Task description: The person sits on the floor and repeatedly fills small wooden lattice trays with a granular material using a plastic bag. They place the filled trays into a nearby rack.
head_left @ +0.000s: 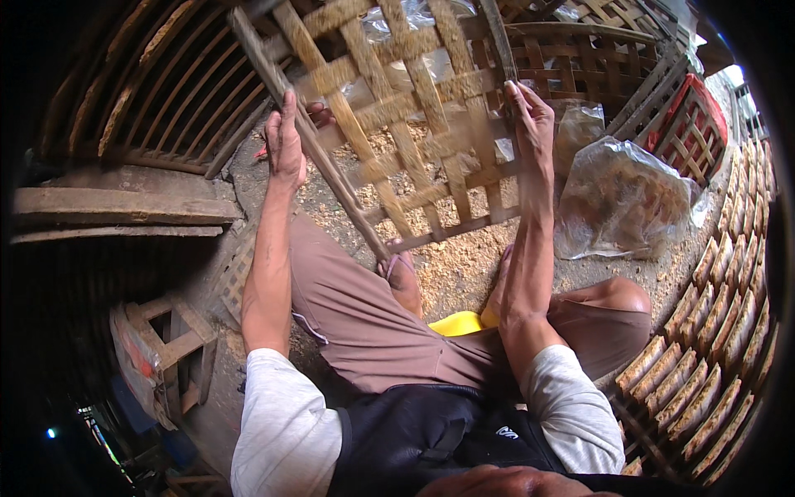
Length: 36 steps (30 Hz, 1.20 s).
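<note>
The left hand (286, 153) is wrapping around the left edge of a woven wood rack (424, 91), with its fingertips showing on the other side. The right hand (534, 120) is pinching the right edge between thumb and fingers. The rack is sitting between the hands, in front of the person, tilting, and its far edge is going out of view. Its near left corner is coming down beside the left foot (403, 277); I cannot tell if they are touching. Crumbs (464, 257) are covering the floor under the rack and between the feet, and a yellow thing (455, 324) is lying near the lap. On the left, a strip of floor is opening between the rack and a dark slatted frame (186, 91). On the right, a clear plastic bag (625, 199) is sitting near the right arm, leaving a tighter space. Farther right, rows of brown slabs (704, 306) are lining up. A wooden stool (170, 340) is standing near, on the left.
</note>
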Tool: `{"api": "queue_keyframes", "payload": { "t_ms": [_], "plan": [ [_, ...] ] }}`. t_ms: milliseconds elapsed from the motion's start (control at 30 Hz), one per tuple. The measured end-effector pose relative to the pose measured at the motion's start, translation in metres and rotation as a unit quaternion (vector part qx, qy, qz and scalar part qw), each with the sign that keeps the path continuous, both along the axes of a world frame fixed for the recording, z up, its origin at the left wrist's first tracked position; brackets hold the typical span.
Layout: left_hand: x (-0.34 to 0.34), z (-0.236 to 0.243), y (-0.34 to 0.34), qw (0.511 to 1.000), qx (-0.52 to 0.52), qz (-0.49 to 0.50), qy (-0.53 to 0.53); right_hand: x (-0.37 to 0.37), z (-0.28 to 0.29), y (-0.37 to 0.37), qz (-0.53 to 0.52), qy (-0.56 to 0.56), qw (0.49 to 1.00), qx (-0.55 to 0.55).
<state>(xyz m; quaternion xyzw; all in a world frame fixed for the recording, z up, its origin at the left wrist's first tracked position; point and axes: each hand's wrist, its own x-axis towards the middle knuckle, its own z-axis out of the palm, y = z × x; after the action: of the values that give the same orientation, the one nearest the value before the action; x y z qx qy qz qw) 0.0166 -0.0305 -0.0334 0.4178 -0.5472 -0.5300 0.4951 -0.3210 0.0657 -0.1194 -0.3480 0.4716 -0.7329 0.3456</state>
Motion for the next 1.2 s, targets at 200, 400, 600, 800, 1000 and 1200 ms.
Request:
{"api": "queue_keyframes", "payload": {
  "t_ms": [200, 400, 600, 800, 1000, 1200],
  "plan": [
    [-0.013, 0.006, 0.008, 0.995, 0.015, 0.092, 0.034, 0.008, -0.002, -0.007, -0.055, 0.127, 0.990, -0.017],
    [-0.019, 0.025, 0.027, 0.998, 0.005, 0.059, 0.025, 0.015, 0.014, -0.009, -0.124, 0.188, 0.967, 0.115],
    [-0.026, 0.029, 0.036, 0.999, -0.039, 0.017, 0.008, 0.008, 0.033, -0.012, -0.188, 0.263, 0.933, 0.157],
    [-0.031, 0.033, 0.041, 0.997, -0.077, 0.001, -0.006, -0.002, 0.034, -0.015, -0.194, 0.351, 0.908, 0.122],
    [-0.029, 0.028, 0.039, 0.996, -0.094, -0.005, -0.010, -0.006, 0.023, -0.015, -0.168, 0.377, 0.907, 0.079],
    [-0.028, 0.030, 0.040, 0.996, -0.083, -0.013, -0.018, -0.013, 0.019, -0.007, -0.088, 0.378, 0.916, 0.097]
  ]
}}
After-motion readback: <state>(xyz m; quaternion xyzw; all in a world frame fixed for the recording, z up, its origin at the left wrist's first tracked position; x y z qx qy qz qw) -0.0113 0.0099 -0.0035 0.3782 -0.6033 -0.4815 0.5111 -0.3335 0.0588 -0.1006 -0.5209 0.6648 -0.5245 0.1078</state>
